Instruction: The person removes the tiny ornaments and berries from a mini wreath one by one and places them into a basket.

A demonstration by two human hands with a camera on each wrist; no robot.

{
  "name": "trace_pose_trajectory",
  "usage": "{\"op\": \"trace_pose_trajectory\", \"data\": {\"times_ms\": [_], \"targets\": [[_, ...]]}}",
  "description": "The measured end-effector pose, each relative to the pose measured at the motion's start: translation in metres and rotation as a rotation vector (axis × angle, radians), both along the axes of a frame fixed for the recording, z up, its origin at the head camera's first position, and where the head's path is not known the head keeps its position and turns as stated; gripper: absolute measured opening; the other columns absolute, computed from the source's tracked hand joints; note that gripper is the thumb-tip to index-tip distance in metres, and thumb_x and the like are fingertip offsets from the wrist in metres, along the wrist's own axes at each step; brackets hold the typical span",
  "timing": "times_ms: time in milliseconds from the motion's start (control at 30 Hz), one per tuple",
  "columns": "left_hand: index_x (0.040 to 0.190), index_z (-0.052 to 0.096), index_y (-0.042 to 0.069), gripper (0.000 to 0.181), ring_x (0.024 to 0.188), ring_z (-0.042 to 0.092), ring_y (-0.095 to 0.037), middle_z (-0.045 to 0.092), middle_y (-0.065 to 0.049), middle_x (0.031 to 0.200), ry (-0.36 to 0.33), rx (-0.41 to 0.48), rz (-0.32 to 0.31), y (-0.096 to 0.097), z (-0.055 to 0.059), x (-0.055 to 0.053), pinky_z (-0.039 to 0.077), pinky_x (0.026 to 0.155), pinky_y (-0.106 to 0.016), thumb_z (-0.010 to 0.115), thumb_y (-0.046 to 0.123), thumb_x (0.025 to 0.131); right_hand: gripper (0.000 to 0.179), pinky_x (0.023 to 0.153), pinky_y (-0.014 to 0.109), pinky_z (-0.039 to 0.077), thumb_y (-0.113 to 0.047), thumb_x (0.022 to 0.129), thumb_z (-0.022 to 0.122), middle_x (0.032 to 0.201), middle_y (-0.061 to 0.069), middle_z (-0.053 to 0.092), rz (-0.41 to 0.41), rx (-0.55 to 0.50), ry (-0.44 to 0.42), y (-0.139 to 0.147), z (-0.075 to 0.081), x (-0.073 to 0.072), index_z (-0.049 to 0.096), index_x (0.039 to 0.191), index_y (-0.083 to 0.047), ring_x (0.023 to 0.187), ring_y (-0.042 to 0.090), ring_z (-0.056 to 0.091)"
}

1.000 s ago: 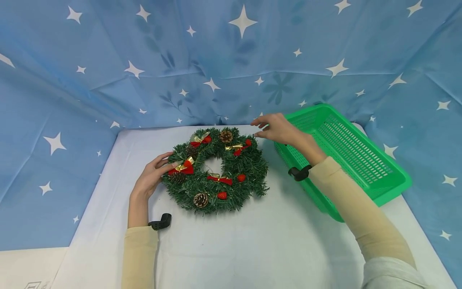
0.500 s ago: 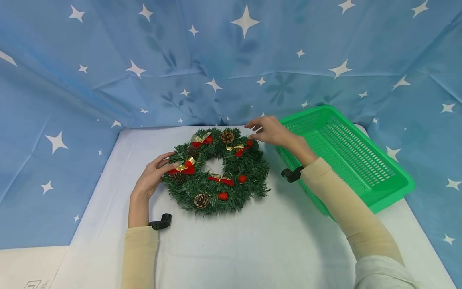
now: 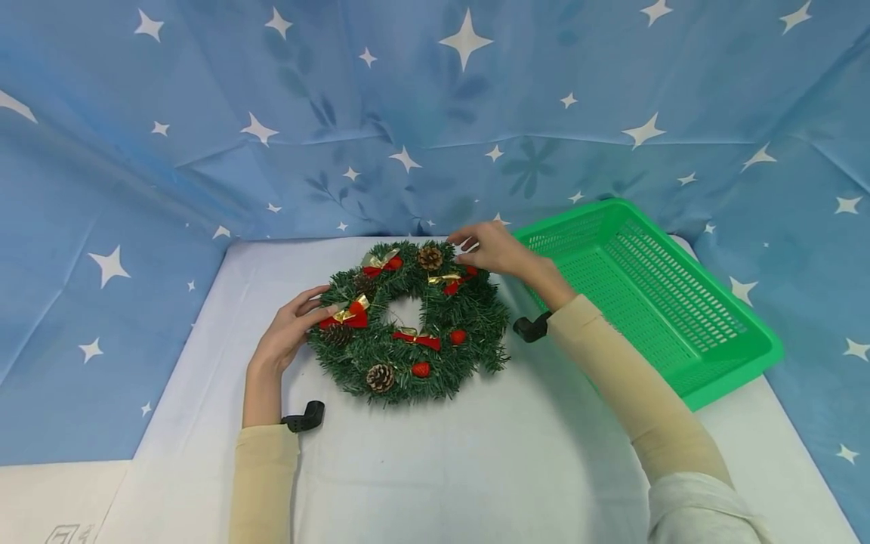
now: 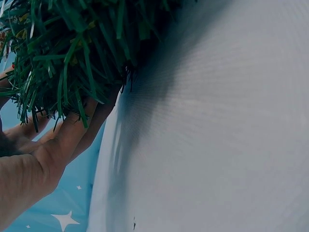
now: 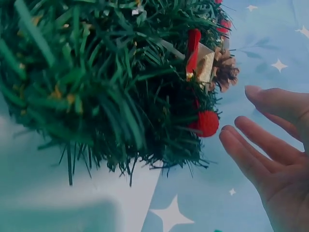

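A green Christmas wreath [image 3: 414, 378] lies on the white table, trimmed with red and gold bows, pinecones and red berries. At its left side my left hand [image 3: 283, 336] grips the edge, the thumb on top beside a bow. The left wrist view shows the fingers [image 4: 72, 133] going under the green strands, their tips hidden. My right hand [image 3: 495, 248] is over the far right part of the wreath. Seen from the right wrist, that hand [image 5: 277, 140] has its fingers spread and holds nothing, apart from a red berry [image 5: 207, 123] and a pinecone [image 5: 225, 70].
A green plastic basket [image 3: 734, 378] with slotted walls stands at the right, partly behind the right forearm. Blue star-patterned cloth [image 3: 435, 181] hangs along the back and both sides. White cloth [image 3: 435, 468] covers the table in front of the wreath.
My right hand has moved left, from near the basket's edge to over the wreath's far right part. The left hand keeps its hold, and the wreath stays in place.
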State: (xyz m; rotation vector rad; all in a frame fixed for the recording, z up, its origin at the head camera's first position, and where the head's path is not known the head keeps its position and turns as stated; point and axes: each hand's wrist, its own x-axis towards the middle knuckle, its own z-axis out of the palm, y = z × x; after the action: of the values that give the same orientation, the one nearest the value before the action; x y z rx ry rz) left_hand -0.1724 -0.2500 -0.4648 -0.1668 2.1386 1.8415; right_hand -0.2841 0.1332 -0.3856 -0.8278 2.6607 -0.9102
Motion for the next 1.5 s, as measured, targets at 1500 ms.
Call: {"op": "trace_pose_trajectory", "data": {"times_ms": [1500], "targets": [[0.162, 0.035, 0.020, 0.073, 0.159, 0.012, -0.039, 0.017, -0.014, 0.172, 0.001, 0.003, -0.006, 0.000, 0.001, 0.000, 0.014, 0.120, -0.073, 0.070, 0.037, 0.100, 0.034, 0.092, 0.045, 0.057, -0.004, 0.098, 0.069, 0.129, 0.018, 0.071, 0.046, 0.076, 0.041, -0.040, -0.018, -0.014, 0.070, 0.132, -0.005, 0.115, 0.034, 0.068]]}}
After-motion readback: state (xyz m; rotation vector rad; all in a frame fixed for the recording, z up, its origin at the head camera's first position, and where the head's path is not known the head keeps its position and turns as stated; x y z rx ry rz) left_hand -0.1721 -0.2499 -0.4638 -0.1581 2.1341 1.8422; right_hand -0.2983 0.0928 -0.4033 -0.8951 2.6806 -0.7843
